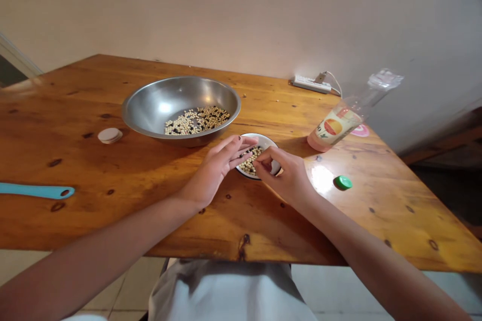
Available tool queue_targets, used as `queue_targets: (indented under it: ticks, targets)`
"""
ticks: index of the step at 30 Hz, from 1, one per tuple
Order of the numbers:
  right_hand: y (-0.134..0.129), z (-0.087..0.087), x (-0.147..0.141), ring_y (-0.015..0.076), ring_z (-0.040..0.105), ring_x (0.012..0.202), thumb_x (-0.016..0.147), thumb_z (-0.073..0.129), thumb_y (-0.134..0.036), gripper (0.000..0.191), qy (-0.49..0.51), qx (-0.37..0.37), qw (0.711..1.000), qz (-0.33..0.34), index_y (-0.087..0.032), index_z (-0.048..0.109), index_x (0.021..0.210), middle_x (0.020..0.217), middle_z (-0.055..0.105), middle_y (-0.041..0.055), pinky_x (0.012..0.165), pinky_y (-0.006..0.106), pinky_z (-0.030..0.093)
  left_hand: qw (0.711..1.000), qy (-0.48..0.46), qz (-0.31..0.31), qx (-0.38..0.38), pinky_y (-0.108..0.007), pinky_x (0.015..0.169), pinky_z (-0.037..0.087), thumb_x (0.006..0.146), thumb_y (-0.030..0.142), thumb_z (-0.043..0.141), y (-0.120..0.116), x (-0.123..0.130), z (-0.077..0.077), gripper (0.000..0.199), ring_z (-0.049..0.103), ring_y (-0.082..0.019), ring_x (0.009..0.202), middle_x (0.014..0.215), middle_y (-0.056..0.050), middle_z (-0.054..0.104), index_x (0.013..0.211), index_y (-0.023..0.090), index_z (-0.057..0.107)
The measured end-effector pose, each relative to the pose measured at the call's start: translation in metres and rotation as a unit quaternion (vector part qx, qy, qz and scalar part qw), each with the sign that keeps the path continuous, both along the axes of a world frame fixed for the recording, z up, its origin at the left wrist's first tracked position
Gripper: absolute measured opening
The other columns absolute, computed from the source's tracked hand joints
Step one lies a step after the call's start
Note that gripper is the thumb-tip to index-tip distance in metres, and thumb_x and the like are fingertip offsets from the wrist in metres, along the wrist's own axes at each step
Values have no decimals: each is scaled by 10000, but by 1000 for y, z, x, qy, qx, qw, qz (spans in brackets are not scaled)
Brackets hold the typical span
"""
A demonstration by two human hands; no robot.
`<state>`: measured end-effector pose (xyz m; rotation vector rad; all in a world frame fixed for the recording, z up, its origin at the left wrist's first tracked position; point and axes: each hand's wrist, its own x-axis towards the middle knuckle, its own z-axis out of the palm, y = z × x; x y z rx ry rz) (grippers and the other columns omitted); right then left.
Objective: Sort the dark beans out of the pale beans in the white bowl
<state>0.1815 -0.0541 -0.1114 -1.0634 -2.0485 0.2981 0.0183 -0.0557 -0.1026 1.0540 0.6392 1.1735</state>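
Note:
A small white bowl (270,141) with a dark rim holds pale and dark beans (248,164). My left hand (220,163) is at the bowl's left side, fingers stretched out over it; a small dark spot, perhaps a bean, shows near a fingertip. Above the bowl's right side, my right hand (282,170) has thumb and forefinger pinched together. Whatever lies between those fingertips is hidden. Behind and to the left stands a wide steel bowl (146,103), with many more pale and dark beans (198,120) across its bottom.
A tilted clear plastic bottle with an orange label (333,128) stands at right, near a green cap (343,182). White round lids (110,135) and a blue handle (37,190) lie left. A power strip (312,84) sits by the wall. The wooden table's (150,230) front edge is close.

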Motion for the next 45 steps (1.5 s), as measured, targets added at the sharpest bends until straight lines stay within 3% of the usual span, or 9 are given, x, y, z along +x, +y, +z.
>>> queue_targets:
  ticks: [11,18,27,37,41,45]
  targets:
    - [-2,0,0,110,482,555,752,516,-98,150,-7,23,1000,14,-206,491,651,591,512,-21,542,224,402,999,21,-21,21,-328,1027,376,884,384,486,-3,-1,0,267,537,-206,1163,1156,-30,660,966,225,684]
    - [3,2,6,112,513,589,808,557,-164,87,8,-22,999,28,-198,559,727,683,573,1,562,227,414,999,-32,-18,-15,-357,1029,386,862,396,512,-2,0,4,282,539,-228,1170,1098,-55,683,925,193,697]
    - [5,3,7,107,516,620,824,584,-173,68,9,-10,999,41,-182,593,758,678,541,-4,593,215,414,995,-82,-10,-47,-383,1039,373,850,334,525,-1,-1,5,241,547,-237,1169,1087,-79,697,887,157,685]
    - [7,0,8,136,555,697,839,586,-218,68,14,-37,997,60,-194,629,792,752,587,21,664,246,437,995,-83,-30,-37,-365,1048,363,855,293,512,0,-1,2,225,528,-233,1191,1111,-67,685,895,156,687]
    - [7,1,9,141,552,724,835,601,-257,80,44,-64,994,74,-207,653,800,777,596,20,694,259,432,995,-82,-36,-42,-357,1035,373,858,287,503,1,-1,2,228,530,-233,1187,1111,-69,682,902,155,684]
    - [8,3,12,138,537,727,827,610,-314,118,143,-131,979,60,-208,641,785,764,592,4,691,267,413,998,-49,-29,-16,-368,1032,376,848,285,541,1,-2,2,184,533,-224,1178,1105,-54,682,915,177,674]
